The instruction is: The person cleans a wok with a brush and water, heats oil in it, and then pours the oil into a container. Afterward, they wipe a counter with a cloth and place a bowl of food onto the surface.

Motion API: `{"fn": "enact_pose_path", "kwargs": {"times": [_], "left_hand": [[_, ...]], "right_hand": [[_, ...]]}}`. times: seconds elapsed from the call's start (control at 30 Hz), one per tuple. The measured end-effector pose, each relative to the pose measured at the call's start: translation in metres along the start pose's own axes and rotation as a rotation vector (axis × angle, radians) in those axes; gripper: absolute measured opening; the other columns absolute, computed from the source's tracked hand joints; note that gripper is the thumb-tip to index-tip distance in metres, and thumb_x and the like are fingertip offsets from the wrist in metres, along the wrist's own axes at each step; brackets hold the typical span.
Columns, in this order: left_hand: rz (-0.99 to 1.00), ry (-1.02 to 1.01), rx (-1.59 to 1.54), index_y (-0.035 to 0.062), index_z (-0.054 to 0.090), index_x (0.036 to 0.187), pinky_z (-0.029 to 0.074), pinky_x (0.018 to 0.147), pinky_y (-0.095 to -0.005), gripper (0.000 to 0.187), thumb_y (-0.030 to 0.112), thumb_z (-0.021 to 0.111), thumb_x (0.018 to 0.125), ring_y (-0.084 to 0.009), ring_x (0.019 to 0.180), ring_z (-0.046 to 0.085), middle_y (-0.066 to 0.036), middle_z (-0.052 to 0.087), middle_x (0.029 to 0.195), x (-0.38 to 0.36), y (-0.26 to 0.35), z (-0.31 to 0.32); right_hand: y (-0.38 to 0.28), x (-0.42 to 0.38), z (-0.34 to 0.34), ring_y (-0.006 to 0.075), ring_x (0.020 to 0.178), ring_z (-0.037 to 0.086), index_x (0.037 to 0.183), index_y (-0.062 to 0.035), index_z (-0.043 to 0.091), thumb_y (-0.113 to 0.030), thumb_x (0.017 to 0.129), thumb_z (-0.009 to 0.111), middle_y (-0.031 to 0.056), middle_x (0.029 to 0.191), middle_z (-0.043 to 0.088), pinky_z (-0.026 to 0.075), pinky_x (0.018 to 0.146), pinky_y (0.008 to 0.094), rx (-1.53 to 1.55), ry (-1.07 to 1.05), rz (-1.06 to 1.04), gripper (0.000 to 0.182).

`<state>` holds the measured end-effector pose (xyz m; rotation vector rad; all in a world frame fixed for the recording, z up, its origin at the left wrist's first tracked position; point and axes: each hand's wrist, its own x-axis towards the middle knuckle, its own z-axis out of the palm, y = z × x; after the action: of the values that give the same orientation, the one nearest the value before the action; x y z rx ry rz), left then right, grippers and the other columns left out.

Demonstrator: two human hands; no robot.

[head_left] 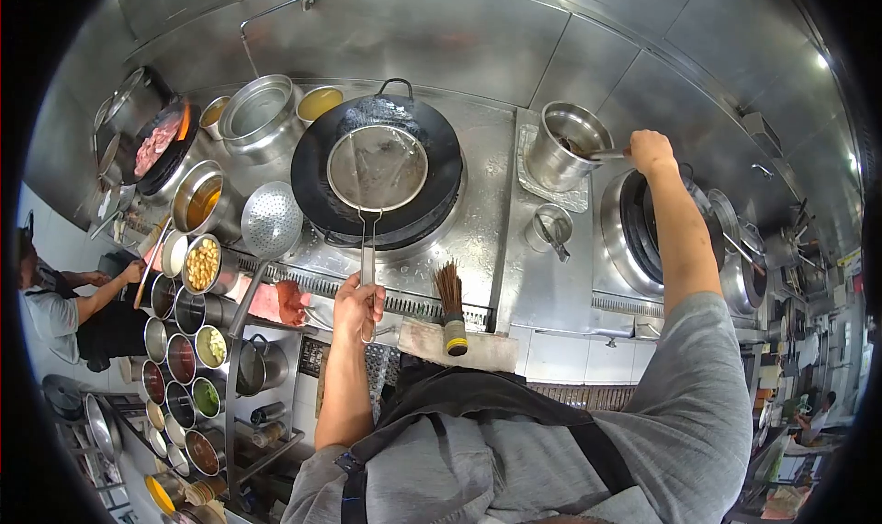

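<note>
My left hand (358, 309) is closed round the handle of a round mesh strainer (378, 168), which lies over a black wok (317, 147) on the stove. At the right, my right hand (650, 151) is closed on the handle of a ladle (608, 155) whose head is hidden inside a tall steel pot (562, 161). That pot stands on a metal tray (574, 198). A bamboo brush (453, 313) stands at the front edge of the stove, and a perforated skimmer (272, 219) rests left of the wok.
Another person (69, 304) stands at the far left. Several steel containers (210, 347) of ingredients fill the left side, near a steel pot (260, 111). A small steel cup (549, 228) sits below the tray. More woks (634, 230) are beneath and beyond my right forearm.
</note>
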<state>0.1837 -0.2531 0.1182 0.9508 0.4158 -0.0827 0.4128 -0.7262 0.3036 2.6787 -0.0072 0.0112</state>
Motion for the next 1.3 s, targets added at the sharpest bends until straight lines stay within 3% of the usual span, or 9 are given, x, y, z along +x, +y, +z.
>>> {"fn": "enact_pose_path", "kwargs": {"times": [0.13,0.2,0.33,0.67,0.73,0.97,1.13,1.23,1.3], "left_hand": [[-0.023,0.054,0.022,-0.0123,0.036,0.116,0.032,0.033,-0.0215,0.039,-0.002,0.047,0.081,-0.0132,0.043,0.045,-0.011,0.054,0.067,-0.004,0.003,0.004],[-0.031,0.004,0.027,-0.0060,0.044,0.104,0.035,0.033,-0.0225,0.023,-0.004,0.046,0.081,-0.0130,0.043,0.047,-0.011,0.056,0.066,-0.001,0.002,0.001],[-0.039,-0.021,0.041,-0.0059,0.044,0.104,0.035,0.034,-0.0229,0.023,-0.003,0.047,0.081,-0.0131,0.043,0.047,-0.011,0.056,0.066,-0.002,0.007,0.005],[-0.081,-0.110,0.044,-0.0067,0.042,0.104,0.035,0.034,-0.0240,0.024,-0.003,0.047,0.081,-0.0138,0.045,0.048,-0.011,0.056,0.066,0.014,0.007,0.004],[-0.083,-0.110,0.048,-0.0062,0.042,0.103,0.035,0.035,-0.0244,0.024,-0.002,0.047,0.081,-0.0140,0.045,0.048,-0.011,0.055,0.066,0.014,0.011,0.005],[-0.105,-0.175,0.008,-0.0014,0.047,0.090,0.037,0.038,-0.0251,0.010,-0.002,0.048,0.080,-0.0139,0.046,0.048,-0.009,0.056,0.066,0.020,0.023,0.000],[-0.126,-0.140,0.011,-0.0020,0.047,0.091,0.038,0.039,-0.0253,0.011,-0.002,0.047,0.080,-0.0142,0.046,0.048,-0.010,0.056,0.066,0.028,0.024,-0.016],[-0.104,-0.144,0.057,-0.0023,0.047,0.092,0.039,0.039,-0.0252,0.011,-0.003,0.046,0.080,-0.0144,0.047,0.050,-0.010,0.056,0.066,0.024,0.029,-0.026],[-0.101,-0.120,0.057,-0.0023,0.047,0.091,0.038,0.039,-0.0251,0.011,-0.002,0.046,0.080,-0.0143,0.047,0.050,-0.010,0.056,0.065,0.021,0.031,-0.033]], "right_hand": [[0.007,-0.013,-0.020,0.0316,0.094,0.063,0.089,-0.0027,0.069,-0.024,0.069,0.075,0.0180,0.094,0.066,0.051,0.080,0.0386,0.148,0.002,0.129,0.029],[0.028,-0.019,-0.012,0.0328,0.084,0.064,0.078,-0.0012,0.069,-0.021,0.062,0.077,0.0192,0.082,0.066,0.050,0.076,0.0387,0.269,0.041,0.194,0.026],[0.046,-0.053,-0.035,0.0323,0.090,0.063,0.084,-0.0018,0.069,-0.017,0.062,0.076,0.0187,0.090,0.066,0.049,0.078,0.0381,0.420,-0.109,0.361,0.028],[0.045,-0.105,-0.088,0.0288,0.084,0.065,0.085,-0.0018,0.070,-0.011,0.058,0.072,0.0155,0.083,0.068,0.049,0.076,0.0368,0.468,0.148,0.408,0.029],[0.034,-0.112,-0.101,0.0209,0.067,0.064,0.085,-0.0004,0.070,-0.012,0.058,0.071,0.0111,0.068,0.065,0.048,0.065,0.0327,0.574,0.139,0.352,0.030],[-0.026,-0.104,-0.108,0.0182,0.063,0.062,0.091,0.0012,0.069,-0.013,0.061,0.072,0.0108,0.067,0.065,0.047,0.062,0.0301,0.675,0.156,0.135,0.034],[-0.105,-0.086,-0.110,0.0292,0.081,0.065,0.092,-0.0052,0.070,-0.020,0.063,0.071,0.0161,0.083,0.067,0.050,0.075,0.0358,0.618,0.095,-0.061,0.033],[-0.153,-0.080,-0.113,0.0334,0.083,0.062,0.086,-0.0076,0.066,-0.014,0.073,0.063,0.0153,0.080,0.065,0.049,0.073,0.0426,0.406,0.305,-0.222,0.014],[-0.163,-0.062,-0.103,0.0324,0.081,0.062,0.090,-0.0102,0.065,-0.013,0.072,0.063,0.0130,0.081,0.065,0.049,0.071,0.0423,0.352,0.412,-0.294,0.018]]}}
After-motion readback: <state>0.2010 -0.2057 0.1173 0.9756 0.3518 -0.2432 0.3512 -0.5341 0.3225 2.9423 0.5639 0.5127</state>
